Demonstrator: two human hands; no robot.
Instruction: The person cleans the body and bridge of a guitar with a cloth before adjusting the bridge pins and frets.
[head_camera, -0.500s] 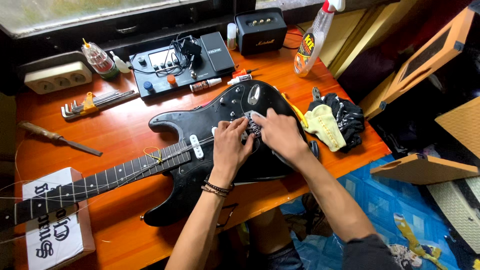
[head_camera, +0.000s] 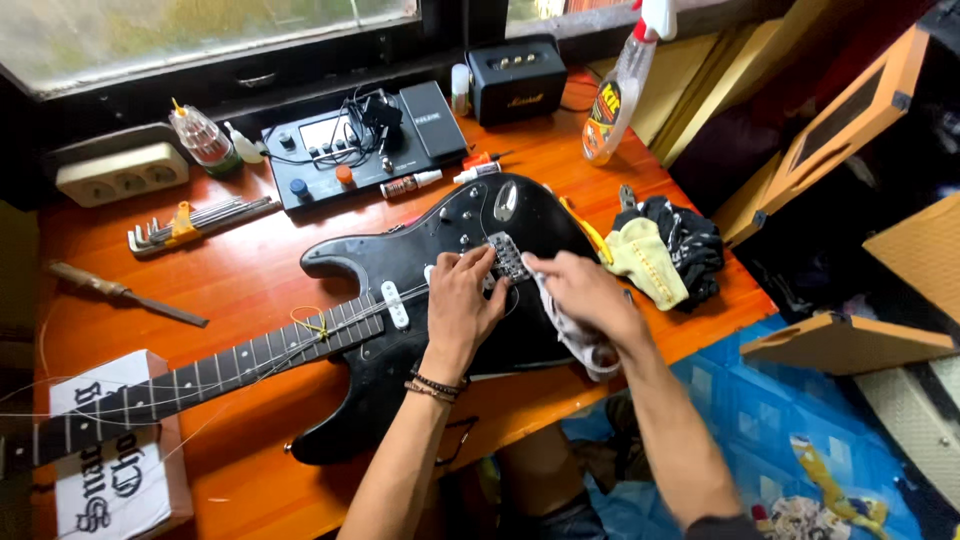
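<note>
Guitar (head_camera: 400, 330), black, lies flat across an orange table (head_camera: 250, 260), body at centre frame, neck (head_camera: 180, 385) running to the lower left where it rests on a small box w/ a white label (head_camera: 110, 480). Loose strings (head_camera: 310, 325) curl over the neck near the body.

Left hand (head_camera: 460, 300), centre frame, lies palm down on the guitar body, fingers slightly spread, tips pressed at the metal bridge (head_camera: 508, 255). Beaded bracelets (head_camera: 435, 385) ring its wrist. Right hand (head_camera: 585, 290), just right of the left, grips a pale cloth (head_camera: 580, 340); fingers closed together over the cloth, thumb side toward the bridge. Cloth hangs off below the hand over the guitar's lower edge.

Right of the guitar, near the table edge: a heap of a yellow glove and dark patterned fabric (head_camera: 670, 250), w/ pliers (head_camera: 627, 197) partly under it. Upper centre: a black effects unit (head_camera: 360, 145) w/ cables, a small black speaker (head_camera: 515, 78), two small tubes (head_camera: 410, 184) just below the unit. Upper right: a clear spray bottle (head_camera: 615, 90), tilted, red-and-white nozzle at the top edge. Upper left: a cream power strip (head_camera: 120, 172), a clear round bit holder (head_camera: 203, 138), a set of hex keys (head_camera: 195, 220) w/ an orange clip. Left edge: a wooden-handled tool (head_camera: 120, 293). Window (head_camera: 200, 30) runs along the top of the frame. Blue patterned floor mat (head_camera: 800, 430) at lower right.
</note>
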